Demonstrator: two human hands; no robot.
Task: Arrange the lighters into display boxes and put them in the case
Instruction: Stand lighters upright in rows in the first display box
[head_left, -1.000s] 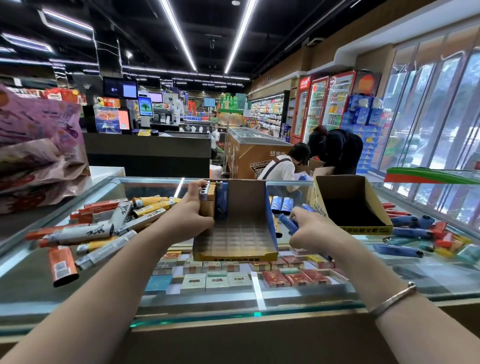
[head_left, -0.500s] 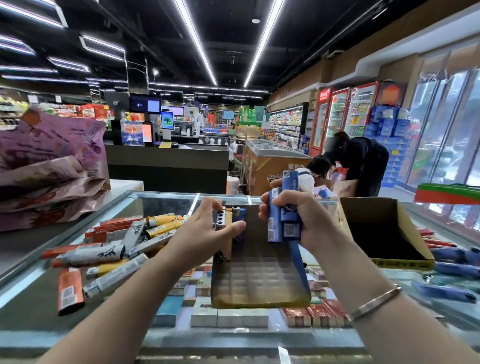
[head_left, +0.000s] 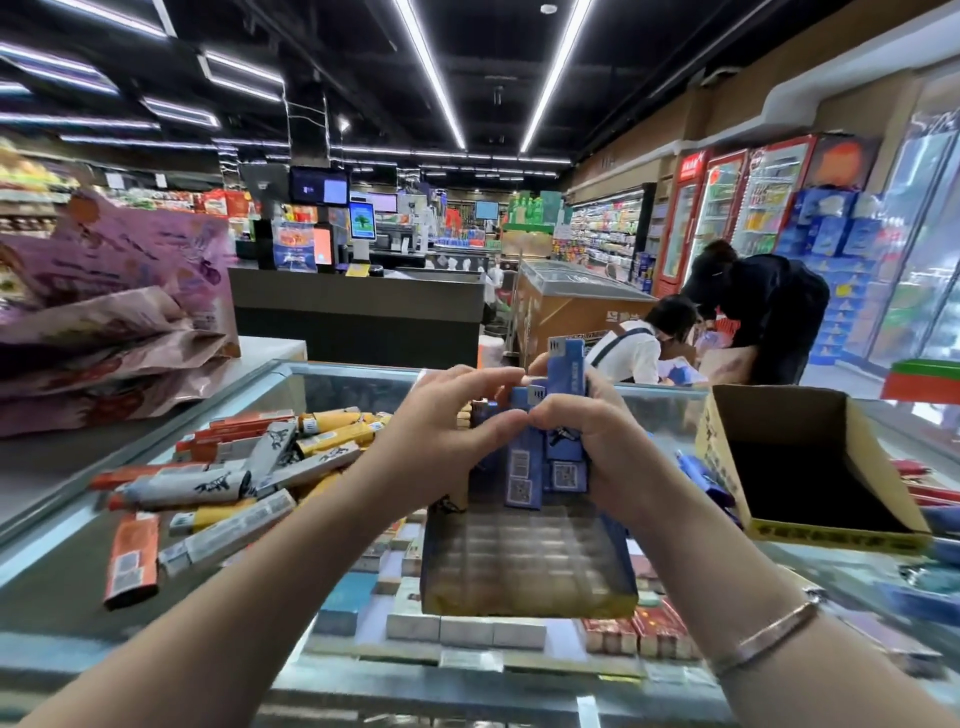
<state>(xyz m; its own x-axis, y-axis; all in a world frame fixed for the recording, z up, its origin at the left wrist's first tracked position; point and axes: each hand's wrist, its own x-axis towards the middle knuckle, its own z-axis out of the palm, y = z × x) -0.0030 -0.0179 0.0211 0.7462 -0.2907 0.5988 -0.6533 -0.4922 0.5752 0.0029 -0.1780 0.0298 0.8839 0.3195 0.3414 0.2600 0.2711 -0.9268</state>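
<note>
Right hand (head_left: 597, 441) grips bunch of blue lighters (head_left: 540, 462) upright over rear of display box (head_left: 524, 566); left hand (head_left: 447, 436) pinches same bunch, thumb and fingers curled at its top. QR-code stickers visible on lighters, print unreadable. Box sits on glass case (head_left: 78, 561), grid floor blurred, rear slots hidden behind hands. Left of box: loose pile of orange, yellow, grey lighters (head_left: 234, 467), markings illegible. Right of box: empty yellow carton (head_left: 810, 467), lettering blurred. Cigarette packs (head_left: 467, 629) under glass, brands unreadable
</note>
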